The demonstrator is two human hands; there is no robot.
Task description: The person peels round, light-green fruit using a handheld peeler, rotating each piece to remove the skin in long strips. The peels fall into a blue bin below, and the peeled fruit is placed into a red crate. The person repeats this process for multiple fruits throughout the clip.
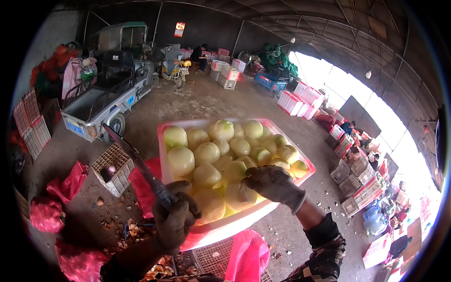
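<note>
A white box with a pink rim (pixel 307 175) stands in front of me, filled with peeled onions (pixel 206 152), pale white to green. My left hand (pixel 174 218), in a dark glove, is closed around the handle of a knife (pixel 149 176). Its blade points up and to the left, beside the box's left edge. Over the near right part of the box, my gloved right hand (pixel 275 184) has its fingers curled at the top of a large peeled onion (pixel 241 197). The fingertips are partly hidden.
Below the box are a plastic crate (pixel 213 258) and a pink mesh bag (pixel 249 256). Left lie a crate (pixel 112 169), red onion sacks (pixel 47 214) and loose skins (pixel 134 232). Behind stands a cargo tricycle (pixel 98 105). Stacked crates (pixel 359 171) and several people are at right.
</note>
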